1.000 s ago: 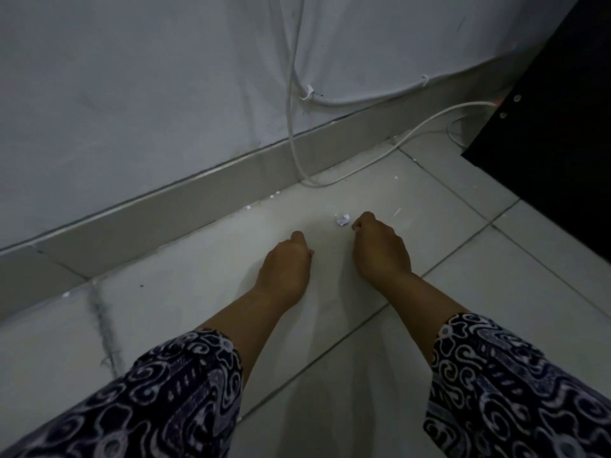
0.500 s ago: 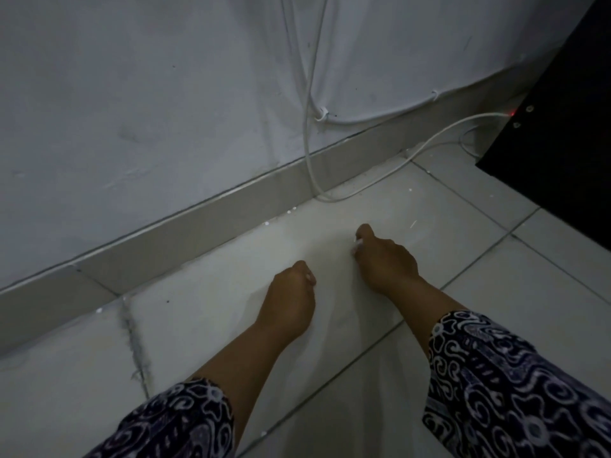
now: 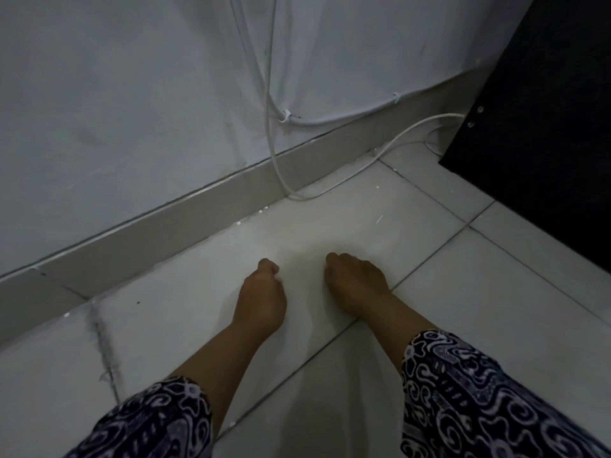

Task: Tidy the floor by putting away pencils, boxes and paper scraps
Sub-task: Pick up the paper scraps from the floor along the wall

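Left hand: the left hand (image 3: 261, 297) is low over the floor (image 3: 463, 309), fingers curled into a loose fist; a faint pale speck shows at its fingertips, too small to identify, so whether it has hold of anything cannot be told.
Right hand: the right hand (image 3: 355, 284) is just beside the left, knuckles up, fingers folded under; its contents are hidden and cannot be told.
Sleeves: dark sleeves (image 3: 479, 398) with a white swirl pattern cover both forearms at the lower edge.
Paper scraps: a few tiny white paper scraps (image 3: 261, 211) lie along the foot of the skirting (image 3: 158, 236); one thin white sliver (image 3: 379, 219) lies on the tile beyond the right hand, well apart from it.
Pencils, boxes: not identifiable in the dim view.
Floor: pale tiles with dark grout lines; a dark smudged crack (image 3: 101, 342) runs across the tile at left.
Wall: a white cable (image 3: 272, 133) hangs down the wall (image 3: 115, 94), loops onto the floor and runs right toward a black cabinet (image 3: 545, 143).
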